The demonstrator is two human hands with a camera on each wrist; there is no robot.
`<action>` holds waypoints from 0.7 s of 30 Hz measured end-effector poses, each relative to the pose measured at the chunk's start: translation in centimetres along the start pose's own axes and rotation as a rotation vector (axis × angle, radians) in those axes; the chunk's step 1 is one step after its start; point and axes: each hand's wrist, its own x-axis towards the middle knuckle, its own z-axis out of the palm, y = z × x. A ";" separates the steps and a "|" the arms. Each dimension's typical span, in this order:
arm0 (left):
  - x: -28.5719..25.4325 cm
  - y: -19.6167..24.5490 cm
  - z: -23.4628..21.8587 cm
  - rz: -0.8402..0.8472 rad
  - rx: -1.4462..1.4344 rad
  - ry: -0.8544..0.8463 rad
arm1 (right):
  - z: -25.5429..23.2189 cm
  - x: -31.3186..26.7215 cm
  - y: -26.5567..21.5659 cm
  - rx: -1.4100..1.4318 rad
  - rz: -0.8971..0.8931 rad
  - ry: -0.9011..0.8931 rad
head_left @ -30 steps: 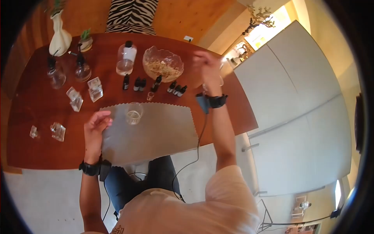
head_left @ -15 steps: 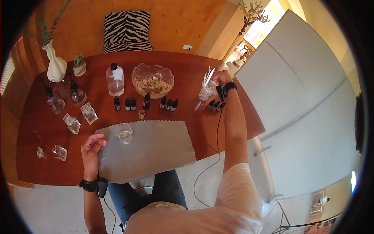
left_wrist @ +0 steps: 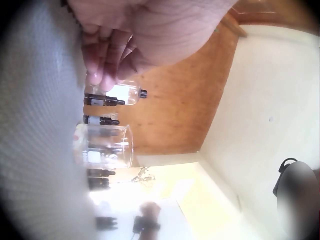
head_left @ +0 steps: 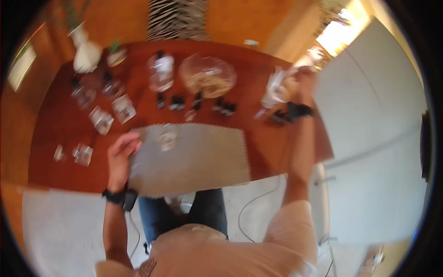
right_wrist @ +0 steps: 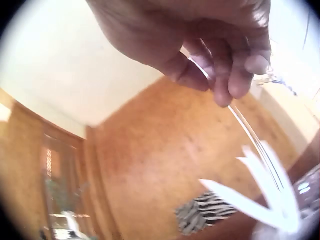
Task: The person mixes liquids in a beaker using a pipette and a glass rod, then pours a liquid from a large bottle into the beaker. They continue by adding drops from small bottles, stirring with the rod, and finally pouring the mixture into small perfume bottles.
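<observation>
In the right wrist view my right hand (right_wrist: 200, 40) pinches a thin white stick (right_wrist: 244, 125) between thumb and fingers. Its lower part lies among white paper strips (right_wrist: 240, 202) in a clear container, which is at the table's right side in the head view (head_left: 273, 94). There my right hand (head_left: 303, 85) is blurred beside the container. My left hand (head_left: 121, 159) rests at the left edge of the grey mat (head_left: 198, 159), fingers loosely bent and holding nothing. To its right stands a clear glass beaker (head_left: 167, 138), also visible in the left wrist view (left_wrist: 107, 145).
Small dark bottles (head_left: 224, 106) line the table behind the mat, with more (head_left: 279, 116) near the right hand. Behind them stand a glass bowl (head_left: 207, 78) and a large clear bottle (head_left: 160, 74). Glass bottles (head_left: 123, 108) and a white vase (head_left: 86, 55) are at left.
My right hand has moved right across the table to the container with the strips, and now holds a thin stick. The left hand has stayed by the mat's edge. The head view has shifted.
</observation>
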 end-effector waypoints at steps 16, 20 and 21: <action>3.2 1.2 4.6 0.027 0.159 -0.540 | 20.8 -18.3 -19.8 0.394 -0.029 -0.950; 4.2 -0.1 4.6 0.079 0.262 -0.587 | 20.7 -17.9 -19.0 0.428 -0.079 -0.954; 4.2 -0.2 4.6 0.063 0.247 -0.592 | 20.6 -17.9 -18.9 0.395 -0.121 -0.937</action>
